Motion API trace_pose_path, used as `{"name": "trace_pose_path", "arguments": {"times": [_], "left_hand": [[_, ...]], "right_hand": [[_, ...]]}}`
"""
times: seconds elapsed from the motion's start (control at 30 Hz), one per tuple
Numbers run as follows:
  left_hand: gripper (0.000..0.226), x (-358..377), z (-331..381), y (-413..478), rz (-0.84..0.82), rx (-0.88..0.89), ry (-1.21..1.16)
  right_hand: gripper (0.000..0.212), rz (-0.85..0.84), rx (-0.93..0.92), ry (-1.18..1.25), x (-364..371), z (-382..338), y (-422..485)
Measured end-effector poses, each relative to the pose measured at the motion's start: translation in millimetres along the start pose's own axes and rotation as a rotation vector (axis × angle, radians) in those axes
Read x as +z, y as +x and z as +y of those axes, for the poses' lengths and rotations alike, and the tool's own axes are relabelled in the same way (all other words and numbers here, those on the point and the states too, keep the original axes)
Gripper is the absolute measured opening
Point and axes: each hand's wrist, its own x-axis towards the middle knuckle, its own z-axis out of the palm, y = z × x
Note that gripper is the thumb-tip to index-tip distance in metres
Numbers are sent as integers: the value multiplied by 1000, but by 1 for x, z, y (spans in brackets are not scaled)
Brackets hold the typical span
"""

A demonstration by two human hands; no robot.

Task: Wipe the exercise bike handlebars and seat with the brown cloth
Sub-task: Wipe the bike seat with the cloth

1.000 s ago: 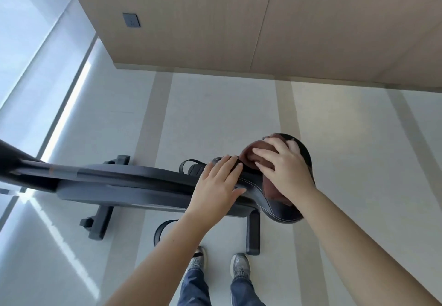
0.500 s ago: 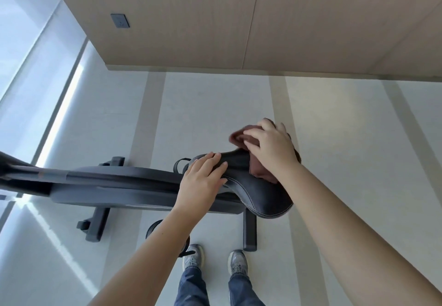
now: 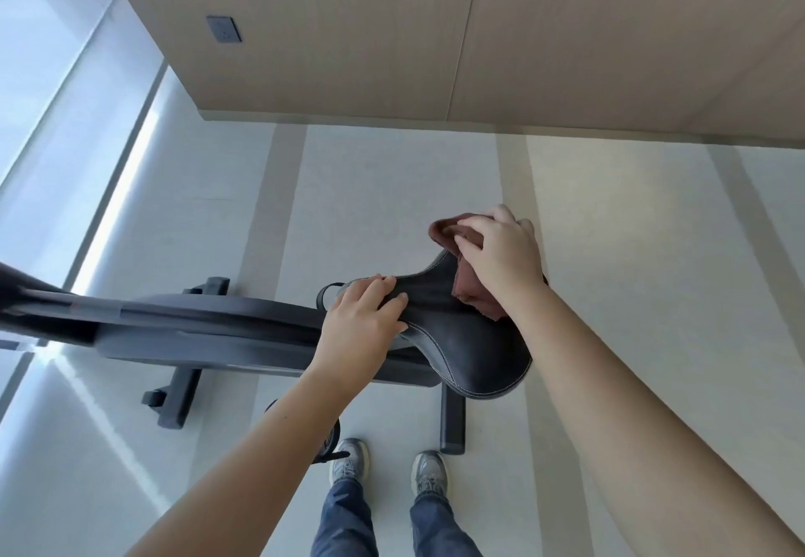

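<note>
The black bike seat [image 3: 470,338] with white stitching sits in the middle of the view, wide end toward me. My right hand [image 3: 501,260] presses the brown cloth [image 3: 468,291] onto the far side of the seat; a corner of the cloth sticks out past the seat's far edge. My left hand [image 3: 363,323] lies flat on the narrow nose of the seat, fingers slightly spread, holding it. The dark grey bike frame [image 3: 183,321] runs off to the left. The handlebars are out of view.
The bike's floor feet [image 3: 178,391] and rear stabiliser [image 3: 452,423] rest on a pale floor. My shoes [image 3: 348,465] stand just below the seat. A wood-panelled wall [image 3: 435,34] with a dark socket [image 3: 223,28] lies beyond. A window strip runs down the left.
My right hand has slid the cloth from the middle of the seat toward its far edge. The left hand has stayed on the seat's nose.
</note>
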Motion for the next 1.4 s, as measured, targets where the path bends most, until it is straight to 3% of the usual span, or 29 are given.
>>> {"name": "trace_pose_path", "arguments": {"times": [0.2, 0.3, 0.37, 0.53, 0.6, 0.73, 0.8, 0.87, 1.07, 1.27, 1.4], "left_hand": [[36, 5, -1, -1, 14, -4, 4], [35, 7, -1, -1, 13, -10, 2], [34, 6, 0, -1, 5, -19, -11], [30, 1, 3, 1, 20, -35, -5], [30, 0, 4, 2, 14, -47, -5], [30, 0, 7, 1, 20, -52, -7], [30, 1, 8, 2, 22, -50, 0], [30, 0, 9, 2, 18, -53, 5], [23, -1, 10, 2, 18, -70, -9], [30, -4, 11, 2, 5, -100, -23], [29, -5, 12, 3, 2, -116, -35]], "right_hand": [[23, 143, -112, 113, -14, 23, -95], [22, 165, -106, 117, -10, 23, -80], [22, 109, -58, 162, -9, 21, -42], [20, -265, 39, 393, -18, 35, 29], [22, -228, 3, 411, -22, 39, 8], [25, 35, -99, 350, -20, 51, -72], [25, 89, -105, 310, -16, 51, -86], [25, 67, -114, 284, -16, 47, -68], [22, -237, -155, 395, -21, 41, 8], [26, -3, -119, 511, -20, 69, -86], [25, -5, -74, 495, -18, 60, -63]]}}
